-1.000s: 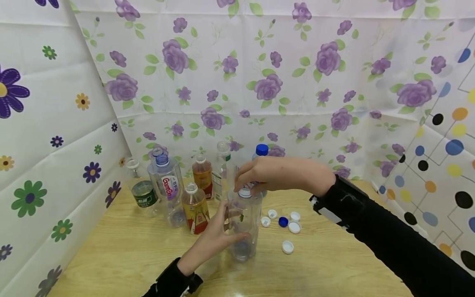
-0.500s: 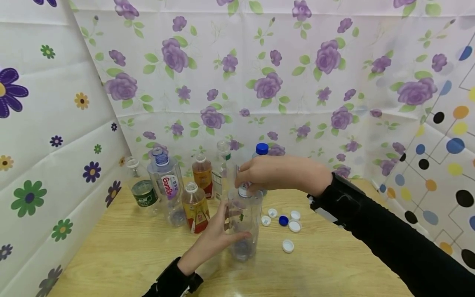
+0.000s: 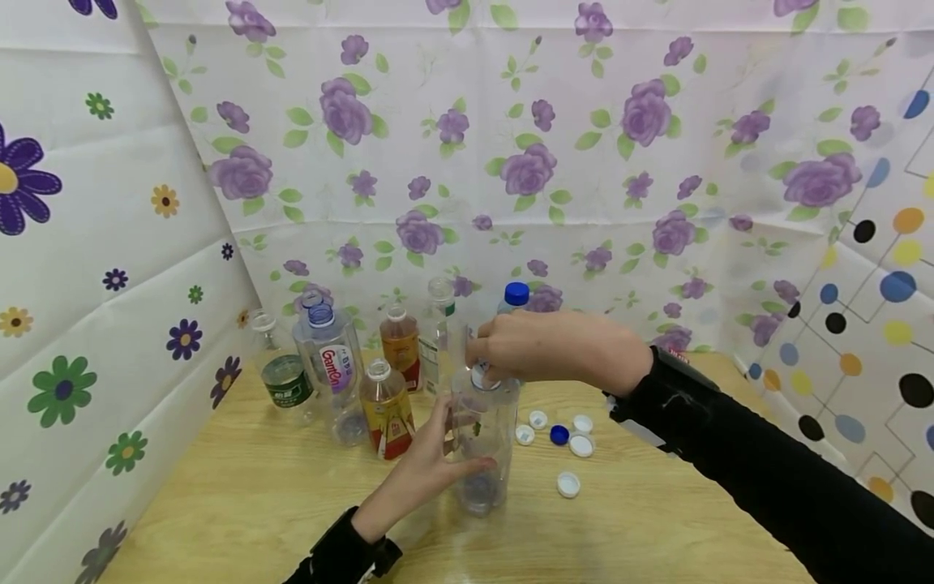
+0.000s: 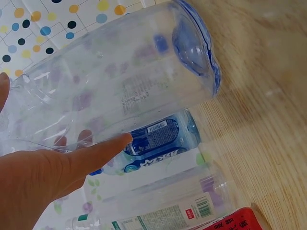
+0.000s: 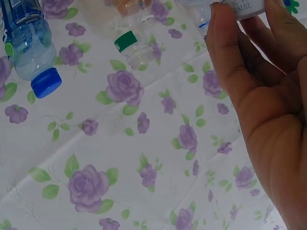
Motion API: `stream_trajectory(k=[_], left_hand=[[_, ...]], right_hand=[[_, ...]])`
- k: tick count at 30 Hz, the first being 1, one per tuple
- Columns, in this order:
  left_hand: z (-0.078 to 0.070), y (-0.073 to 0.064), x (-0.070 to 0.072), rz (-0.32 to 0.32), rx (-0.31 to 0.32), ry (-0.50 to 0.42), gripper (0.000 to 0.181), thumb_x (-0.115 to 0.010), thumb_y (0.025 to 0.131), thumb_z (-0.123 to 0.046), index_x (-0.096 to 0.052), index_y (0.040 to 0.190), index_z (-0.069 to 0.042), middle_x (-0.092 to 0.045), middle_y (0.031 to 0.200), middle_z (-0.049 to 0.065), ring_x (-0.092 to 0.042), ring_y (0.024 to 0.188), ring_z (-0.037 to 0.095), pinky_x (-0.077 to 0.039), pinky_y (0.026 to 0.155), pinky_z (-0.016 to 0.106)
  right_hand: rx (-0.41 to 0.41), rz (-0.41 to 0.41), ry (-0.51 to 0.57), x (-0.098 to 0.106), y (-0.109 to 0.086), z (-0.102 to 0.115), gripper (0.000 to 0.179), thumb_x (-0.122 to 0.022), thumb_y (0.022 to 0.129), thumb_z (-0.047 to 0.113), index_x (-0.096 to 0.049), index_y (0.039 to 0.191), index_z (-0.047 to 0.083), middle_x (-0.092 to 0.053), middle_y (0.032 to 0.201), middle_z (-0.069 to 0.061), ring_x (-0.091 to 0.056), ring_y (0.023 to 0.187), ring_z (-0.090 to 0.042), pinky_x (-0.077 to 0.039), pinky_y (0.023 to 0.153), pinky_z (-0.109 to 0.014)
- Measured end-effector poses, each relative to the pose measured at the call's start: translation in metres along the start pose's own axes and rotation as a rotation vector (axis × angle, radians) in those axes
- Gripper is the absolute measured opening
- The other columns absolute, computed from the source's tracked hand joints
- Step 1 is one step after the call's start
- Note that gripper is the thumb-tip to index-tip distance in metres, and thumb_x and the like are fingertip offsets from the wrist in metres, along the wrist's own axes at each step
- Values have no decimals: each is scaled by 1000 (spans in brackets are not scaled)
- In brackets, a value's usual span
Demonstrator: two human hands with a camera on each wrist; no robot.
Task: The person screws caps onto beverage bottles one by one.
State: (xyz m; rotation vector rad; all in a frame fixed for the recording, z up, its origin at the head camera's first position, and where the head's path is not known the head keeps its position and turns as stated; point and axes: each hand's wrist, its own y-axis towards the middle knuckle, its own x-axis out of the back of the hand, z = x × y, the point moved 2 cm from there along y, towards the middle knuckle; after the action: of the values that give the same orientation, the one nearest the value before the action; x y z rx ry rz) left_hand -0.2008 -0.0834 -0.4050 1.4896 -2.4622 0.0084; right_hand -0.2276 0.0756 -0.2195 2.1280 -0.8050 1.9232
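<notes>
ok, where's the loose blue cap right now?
In the head view, the loose blue cap lies on the table, right of the clear bottle in the left hand, between two pairs of white caps.

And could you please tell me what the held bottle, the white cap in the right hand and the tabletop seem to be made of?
Held bottle: most likely clear, glossy plastic; it is see-through, with bright highlights.
White cap: probably opaque plastic, matte-looking; printed characters show on its side.
Tabletop: wood or wood-look laminate, slightly shiny; the grain fits either.
</notes>
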Motion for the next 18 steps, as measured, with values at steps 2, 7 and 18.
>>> stream_trajectory(k=[2,7,18], left_hand=[[-10,-4,-1,-1,2,3,78,-76,93,-19,-25,152,-14,-42,155,16,-41,143,38,-40,117,47],[12,3,1,-15,-22,26,81,-78,91,-29,-25,153,-25,-44,154,8,-44,142,33,-43,115,45],[26,5,1,10,-35,10,82,-77,91,-35,-23,153,-27,-40,156,6,-42,144,29,-39,117,45]], right_hand=[[-12,4,2,-1,1,0,33,-65,101,23,-66,129,5,-70,117,-10,-71,97,-20,-60,79,-22],[-18,-9,36,-2,3,-1,33,-66,100,22,-67,128,5,-71,117,-10,-71,96,-19,-60,78,-21],[-9,-275,152,-24,-20,-9,36,-66,101,24,-63,135,11,-66,124,-6,-65,109,-20,-57,90,-29]])
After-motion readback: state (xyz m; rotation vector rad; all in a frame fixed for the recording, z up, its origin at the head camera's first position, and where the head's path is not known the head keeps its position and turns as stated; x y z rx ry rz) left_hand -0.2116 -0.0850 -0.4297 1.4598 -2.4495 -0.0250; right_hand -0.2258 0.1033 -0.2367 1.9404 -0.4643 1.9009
